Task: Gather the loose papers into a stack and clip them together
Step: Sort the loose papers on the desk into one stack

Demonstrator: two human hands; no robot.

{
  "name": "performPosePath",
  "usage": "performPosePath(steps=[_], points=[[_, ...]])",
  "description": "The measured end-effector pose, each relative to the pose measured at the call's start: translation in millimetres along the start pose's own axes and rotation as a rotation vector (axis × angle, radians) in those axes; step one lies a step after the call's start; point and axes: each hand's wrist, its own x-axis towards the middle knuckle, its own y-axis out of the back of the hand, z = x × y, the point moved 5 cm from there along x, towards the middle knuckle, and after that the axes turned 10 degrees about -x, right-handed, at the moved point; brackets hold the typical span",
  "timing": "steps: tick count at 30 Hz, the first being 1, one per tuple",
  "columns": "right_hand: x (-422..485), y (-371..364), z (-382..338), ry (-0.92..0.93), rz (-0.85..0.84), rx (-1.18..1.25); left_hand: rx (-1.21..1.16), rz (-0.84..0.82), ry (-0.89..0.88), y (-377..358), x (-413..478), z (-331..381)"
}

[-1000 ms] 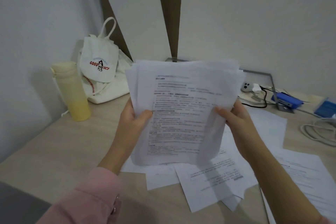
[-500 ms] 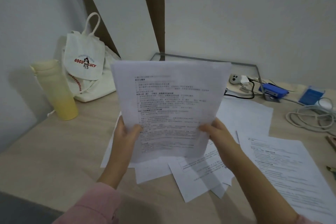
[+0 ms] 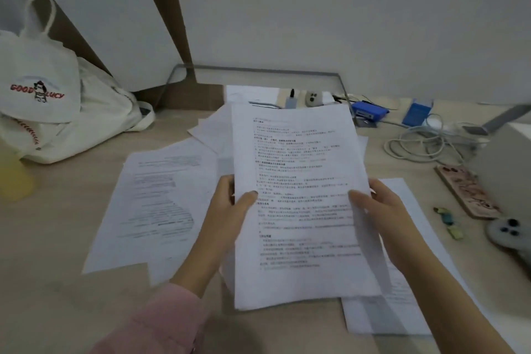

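Note:
Both hands hold a stack of printed white papers [image 3: 301,169] low over the wooden desk [image 3: 57,253]. My left hand [image 3: 230,207] grips the stack's left edge, thumb on the front page. My right hand [image 3: 376,213] grips its right edge the same way. Loose printed sheets lie on the desk: one to the left [image 3: 152,204], one beyond the stack [image 3: 212,129], and one under my right forearm [image 3: 402,304]. Small coloured clips [image 3: 449,221] lie on the desk to the right.
A white tote bag [image 3: 51,112] and a yellow bottle [image 3: 11,172] stand at the left. At the back right are a blue stapler [image 3: 369,112], a blue box [image 3: 418,110] and coiled white cables [image 3: 422,144]. A phone case [image 3: 465,192] and a grey box [image 3: 505,169] lie at the right.
The stack has come down from upright in front of me to a flatter tilt near the desk, and the view has swung right and down. Both hands keep their grip.

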Motion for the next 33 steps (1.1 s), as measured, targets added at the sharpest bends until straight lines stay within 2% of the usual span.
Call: performPosePath(steps=[7,13,21,28,33], points=[[1.8,92.1,83.1,-0.190,0.204,-0.119,0.097,-0.232,0.123,-91.9,-11.0,-58.3],[13.2,120.7,114.3,-0.227,0.241,-0.250,0.231,-0.319,0.121,-130.9,-10.6,-89.9],[25.9,120.9,134.3,-0.226,0.236,-0.490,0.518,-0.384,0.101,-140.4,-7.9,-112.7],[27.4,117.7,135.7,-0.204,0.264,-0.568,0.567,-0.404,0.093,-141.2,-2.1,-110.3],[20.8,113.0,127.6,-0.205,0.268,-0.601,0.481,-0.421,0.062,-131.3,-2.6,-104.4]])
